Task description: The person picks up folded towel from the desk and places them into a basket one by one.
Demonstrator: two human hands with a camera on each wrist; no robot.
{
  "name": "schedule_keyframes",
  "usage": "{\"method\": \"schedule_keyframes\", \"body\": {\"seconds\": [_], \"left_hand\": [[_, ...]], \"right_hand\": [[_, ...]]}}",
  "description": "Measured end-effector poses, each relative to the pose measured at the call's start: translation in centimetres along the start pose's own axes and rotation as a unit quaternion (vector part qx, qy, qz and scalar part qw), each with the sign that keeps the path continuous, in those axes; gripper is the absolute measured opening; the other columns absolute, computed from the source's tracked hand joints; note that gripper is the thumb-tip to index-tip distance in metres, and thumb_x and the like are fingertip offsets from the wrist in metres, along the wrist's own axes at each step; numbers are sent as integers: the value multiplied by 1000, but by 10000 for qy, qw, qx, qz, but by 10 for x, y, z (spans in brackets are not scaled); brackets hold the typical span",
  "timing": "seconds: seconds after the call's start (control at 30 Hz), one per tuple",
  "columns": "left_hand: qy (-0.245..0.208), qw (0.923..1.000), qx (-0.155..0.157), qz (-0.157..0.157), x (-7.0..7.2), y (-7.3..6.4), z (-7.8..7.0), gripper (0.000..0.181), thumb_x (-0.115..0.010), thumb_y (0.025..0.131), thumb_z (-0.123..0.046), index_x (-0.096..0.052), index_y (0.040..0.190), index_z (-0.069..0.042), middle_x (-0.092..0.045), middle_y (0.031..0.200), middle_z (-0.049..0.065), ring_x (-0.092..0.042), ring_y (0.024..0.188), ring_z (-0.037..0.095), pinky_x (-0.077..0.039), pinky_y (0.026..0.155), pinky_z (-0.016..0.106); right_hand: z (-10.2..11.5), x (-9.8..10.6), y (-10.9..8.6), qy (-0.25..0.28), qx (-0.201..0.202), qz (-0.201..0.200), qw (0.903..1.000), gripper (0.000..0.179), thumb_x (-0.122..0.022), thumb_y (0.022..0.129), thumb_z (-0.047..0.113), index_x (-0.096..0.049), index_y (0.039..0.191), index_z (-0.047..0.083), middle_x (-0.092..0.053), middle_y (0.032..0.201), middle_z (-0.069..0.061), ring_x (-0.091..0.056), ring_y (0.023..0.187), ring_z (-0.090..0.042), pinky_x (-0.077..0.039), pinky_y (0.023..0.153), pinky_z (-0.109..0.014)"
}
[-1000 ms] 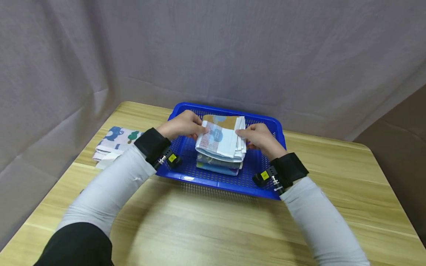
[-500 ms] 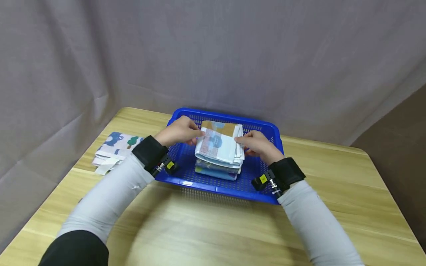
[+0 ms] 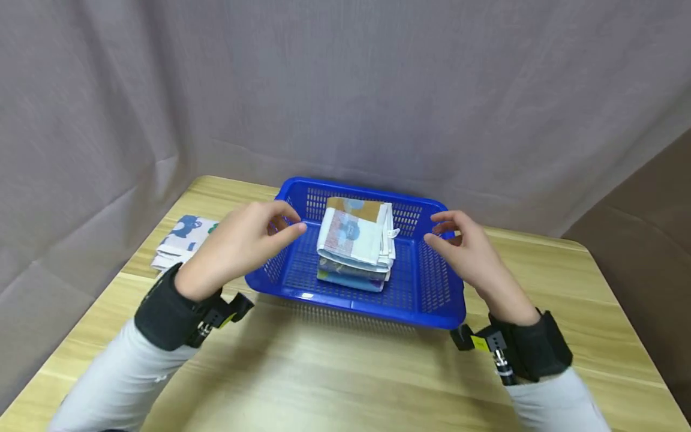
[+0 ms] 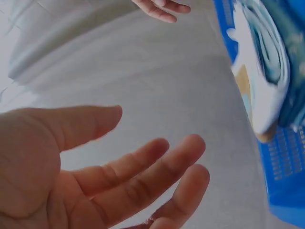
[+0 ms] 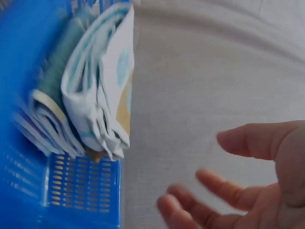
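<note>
A stack of folded cloths sits in a blue plastic basket (image 3: pixel 324 303). On top lies a white cloth (image 3: pixel 353 234) with a pinkish and blue patch and a brown part at the back; a white tag sticks out at its right. Under it are a greyish cloth (image 3: pixel 351 268) and a blue one (image 3: pixel 351 281). My left hand (image 3: pixel 243 240) hovers over the basket's left side, fingers loosely bent, holding nothing. Over the right side my right hand (image 3: pixel 469 252) is likewise bare, its thumb and fingers apart. Both wrist views show the hands clear of the cloths (image 4: pixel 262 71).
Another folded cloth (image 3: pixel 186 234), white with blue and green animal and tree shapes, lies on the wooden table (image 3: pixel 324 384) left of the basket, partly hidden by my left hand. A grey curtain (image 3: pixel 378 90) hangs behind the table.
Both hands have let go of the top white cloth and drawn back toward me, the left one leftward and the right one rightward. The cloth stays on the stack.
</note>
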State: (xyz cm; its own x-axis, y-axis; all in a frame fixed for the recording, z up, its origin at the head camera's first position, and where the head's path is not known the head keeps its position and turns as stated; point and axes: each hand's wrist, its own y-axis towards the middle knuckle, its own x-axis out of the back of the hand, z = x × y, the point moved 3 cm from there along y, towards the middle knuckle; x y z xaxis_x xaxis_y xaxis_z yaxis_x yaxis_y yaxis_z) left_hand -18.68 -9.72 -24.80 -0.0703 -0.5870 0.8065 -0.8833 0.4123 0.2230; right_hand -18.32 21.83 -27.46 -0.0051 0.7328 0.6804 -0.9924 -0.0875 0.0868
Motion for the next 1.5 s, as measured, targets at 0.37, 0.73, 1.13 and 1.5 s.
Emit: {"method": "schedule_keyframes", "body": {"seconds": [0.37, 0.73, 1.13, 1.5], "left_hand": [[-426, 9989, -119, -128, -32, -78, 1, 13, -62, 88, -30, -65, 97, -20, -61, 83, -14, -53, 76, 1, -47, 65, 28], [-734, 9964, 423, 68, -87, -114, 20, 11, -63, 87, -26, -65, 94, -18, -62, 80, -13, -54, 73, 2, -50, 66, 34], [-1146, 9882, 1013, 32, -123, -142, 26, 12, -62, 88, -29, -65, 92, -17, -56, 71, -16, -50, 63, 1, -46, 60, 26], [-845, 9915, 986, 17, -112, -138, 37, 9, -63, 88, -23, -65, 92, -16, -59, 73, -14, -52, 64, 0, -48, 61, 28]], "right_hand": [[-6, -24, -65, -43, 861, -1057, 9907, 12, -59, 90, 12, -63, 101, 7, -63, 95, -4, -52, 87, -12, -49, 60, -23], [-13, -40, -92, -668, 1204, -1502, 9790, 11, -65, 83, 5, -65, 93, 9, -63, 93, 0, -47, 85, -17, -45, 65, -31], [-25, -59, -100, -1196, 1417, -1218, 9751, 20, -70, 78, 2, -66, 97, 8, -64, 94, -2, -53, 91, -18, -44, 68, -41], [-21, -58, -101, -1216, 1378, -1318, 9741, 18, -69, 80, 3, -67, 96, 10, -64, 94, -1, -51, 87, -16, -45, 57, -33]]}}
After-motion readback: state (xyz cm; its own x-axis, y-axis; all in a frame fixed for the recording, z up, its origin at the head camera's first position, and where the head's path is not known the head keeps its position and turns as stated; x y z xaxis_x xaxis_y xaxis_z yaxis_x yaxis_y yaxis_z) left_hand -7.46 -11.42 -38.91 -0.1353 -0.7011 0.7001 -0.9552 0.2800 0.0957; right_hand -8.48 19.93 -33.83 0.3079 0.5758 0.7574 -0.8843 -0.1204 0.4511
